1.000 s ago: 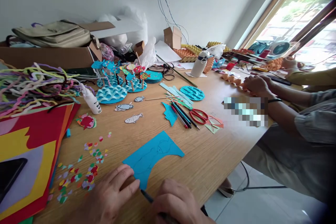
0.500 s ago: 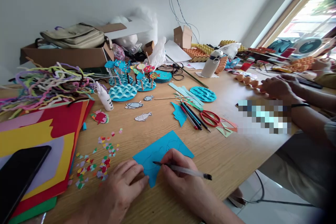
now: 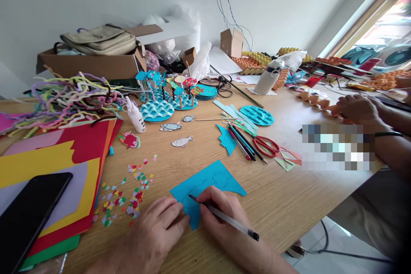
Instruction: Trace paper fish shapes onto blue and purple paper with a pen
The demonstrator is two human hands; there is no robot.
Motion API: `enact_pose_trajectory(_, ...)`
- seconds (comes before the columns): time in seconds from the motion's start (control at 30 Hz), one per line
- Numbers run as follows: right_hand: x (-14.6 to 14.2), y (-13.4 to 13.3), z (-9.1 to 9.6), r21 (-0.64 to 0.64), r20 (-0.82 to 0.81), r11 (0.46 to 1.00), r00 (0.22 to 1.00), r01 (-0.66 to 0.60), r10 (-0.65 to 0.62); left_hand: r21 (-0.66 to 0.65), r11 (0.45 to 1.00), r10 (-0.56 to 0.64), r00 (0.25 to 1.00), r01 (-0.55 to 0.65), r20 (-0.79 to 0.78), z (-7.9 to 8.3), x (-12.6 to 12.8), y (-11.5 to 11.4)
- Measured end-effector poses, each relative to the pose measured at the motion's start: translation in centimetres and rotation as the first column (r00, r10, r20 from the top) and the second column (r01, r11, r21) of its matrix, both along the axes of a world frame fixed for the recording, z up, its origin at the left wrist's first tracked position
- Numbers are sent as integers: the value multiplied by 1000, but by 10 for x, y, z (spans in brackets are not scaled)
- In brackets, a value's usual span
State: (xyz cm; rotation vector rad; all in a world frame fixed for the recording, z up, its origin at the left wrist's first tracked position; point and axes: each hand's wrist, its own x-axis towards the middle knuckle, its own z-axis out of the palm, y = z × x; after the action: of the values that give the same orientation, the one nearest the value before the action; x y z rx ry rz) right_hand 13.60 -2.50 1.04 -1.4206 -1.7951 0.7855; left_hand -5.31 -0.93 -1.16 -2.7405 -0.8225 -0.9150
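A blue sheet of paper (image 3: pixel 208 175) with a cut-out edge lies on the wooden table, and thin dark fish-like outlines are drawn on it. My right hand (image 3: pixel 224 218) is closed round a pen (image 3: pixel 229 220) with a clear barrel and black cap end; its tip is at the paper's left part. Beside it, my left hand (image 3: pixel 154 231) rests flat with its fingertips on the sheet's lower left edge. Beyond the paper lie small paper fish, among them a white fish (image 3: pixel 182 141) and a red fish (image 3: pixel 130 140).
Paper confetti (image 3: pixel 136 195) is scattered left of the sheet. Coloured paper (image 3: pixel 86 197) with a phone (image 3: pixel 35 205) on it lies at left. A glue bottle (image 3: pixel 136 117), pens (image 3: pixel 241 142) and red-handled scissors (image 3: pixel 268 145) lie further back. At right are another person's hands (image 3: pixel 358 109).
The view has shifted, so the scene sits further right. The pen has tilted steeper in my right hand, its tip still at the paper's left part. My left hand stays on the sheet.
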Motion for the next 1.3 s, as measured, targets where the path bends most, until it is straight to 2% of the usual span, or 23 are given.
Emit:
enact_pose_trajectory(0.13, 0, 0, 1, 3, 24, 1000, 1000, -8, 8, -70, 997, -39, 992, 31, -123, 8, -6, -1)
enact_pose_trajectory(0.33, -2, 0, 1, 15, 51, 1000, 999, -2, 1, -139, 988, -92, 980, 67, -177, 12, -11, -1)
enact_pose_trajectory(0.63, -1, 1, 0, 40, 83, 999, 997, -3, 0, -108, 992, -81, 989, 67, -127, 13, -9, -1)
enact_pose_trajectory(1.0, -1, 0, -1, 11, 78, 1000, 997, -8, 8, -137, 988, -86, 983, 64, -162, 6, -12, -3)
enact_pose_trajectory(1.3, -1, 0, -2, 27, 79, 999, 997, -18, 16, -164, 983, -118, 976, 88, -185, 15, -12, -1)
